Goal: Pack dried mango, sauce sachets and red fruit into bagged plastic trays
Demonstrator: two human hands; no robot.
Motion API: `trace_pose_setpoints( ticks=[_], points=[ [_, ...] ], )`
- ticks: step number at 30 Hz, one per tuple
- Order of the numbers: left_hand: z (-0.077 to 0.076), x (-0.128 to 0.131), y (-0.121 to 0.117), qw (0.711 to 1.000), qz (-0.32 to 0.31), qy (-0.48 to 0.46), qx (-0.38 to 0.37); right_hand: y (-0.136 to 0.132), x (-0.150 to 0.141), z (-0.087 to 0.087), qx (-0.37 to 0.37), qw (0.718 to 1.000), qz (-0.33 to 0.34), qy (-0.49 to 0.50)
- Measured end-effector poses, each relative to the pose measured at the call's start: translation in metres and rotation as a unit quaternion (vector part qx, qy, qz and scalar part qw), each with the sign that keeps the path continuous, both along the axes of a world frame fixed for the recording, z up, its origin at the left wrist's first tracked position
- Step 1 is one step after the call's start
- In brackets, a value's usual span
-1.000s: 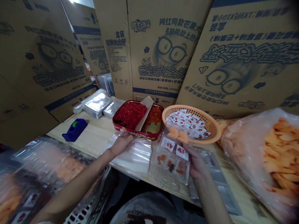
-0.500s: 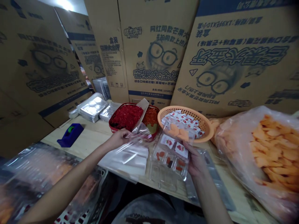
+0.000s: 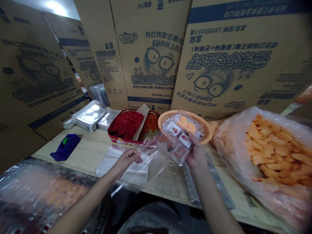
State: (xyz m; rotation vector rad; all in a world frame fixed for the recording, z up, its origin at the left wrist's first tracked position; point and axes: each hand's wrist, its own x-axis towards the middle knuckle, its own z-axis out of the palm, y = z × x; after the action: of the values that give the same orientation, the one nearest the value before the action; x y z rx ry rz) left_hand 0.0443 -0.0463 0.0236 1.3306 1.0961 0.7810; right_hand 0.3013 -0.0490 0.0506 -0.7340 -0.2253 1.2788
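My left hand (image 3: 128, 159) pinches the edge of a clear plastic bag (image 3: 146, 152), which stretches toward the right. In my right hand (image 3: 197, 152) is a clear compartment tray (image 3: 179, 154), tilted above the table. Orange pieces (image 3: 185, 124) lie at its far end, two printed white sachets (image 3: 184, 139) in the middle, and small dark red bits nearer me. The bag's film overlaps the tray's left side; I cannot tell how far the tray is inside it. Beneath my hands are a stack of flat clear bags (image 3: 109, 162) and another clear tray (image 3: 164, 178).
A red tin (image 3: 125, 141) of red and orange bits and an orange basket (image 3: 207, 131) of sachets stand behind. A big bag of orange pieces (image 3: 275, 149) is right, a blue tape dispenser (image 3: 65, 148) left. Stacked trays (image 3: 89, 115) and cardboard boxes (image 3: 153, 58) line the back.
The tray has come left and tilted toward the bag, whose film now overlaps it. My left hand has lowered slightly, drawing the bag out. The whole view has shifted a little.
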Motion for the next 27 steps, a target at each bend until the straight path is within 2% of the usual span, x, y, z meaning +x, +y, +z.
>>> trace_pose_setpoints(
  ticks=[4,7,15,18,21,27],
  points=[
    [-0.012,0.001,-0.004,1.0,0.006,-0.019,0.024,0.006,-0.003,0.003,0.013,0.999,-0.048,0.013],
    [-0.015,0.003,-0.006,0.999,0.032,-0.017,0.032,0.011,-0.009,0.003,0.017,0.997,-0.075,0.025],
    [-0.003,0.01,-0.011,0.996,0.051,-0.049,-0.06,0.02,-0.034,-0.002,0.061,0.993,-0.101,-0.008],
    [0.0,0.01,-0.014,0.994,0.032,-0.06,-0.087,0.021,-0.038,-0.004,0.099,0.989,-0.1,-0.034],
    [0.002,0.008,-0.018,0.994,0.018,-0.063,-0.088,0.021,-0.039,-0.006,0.12,0.985,-0.118,-0.04],
    [-0.005,0.012,-0.02,0.991,0.056,-0.077,-0.09,0.019,-0.041,-0.007,0.114,0.985,-0.129,-0.006]
  ],
)
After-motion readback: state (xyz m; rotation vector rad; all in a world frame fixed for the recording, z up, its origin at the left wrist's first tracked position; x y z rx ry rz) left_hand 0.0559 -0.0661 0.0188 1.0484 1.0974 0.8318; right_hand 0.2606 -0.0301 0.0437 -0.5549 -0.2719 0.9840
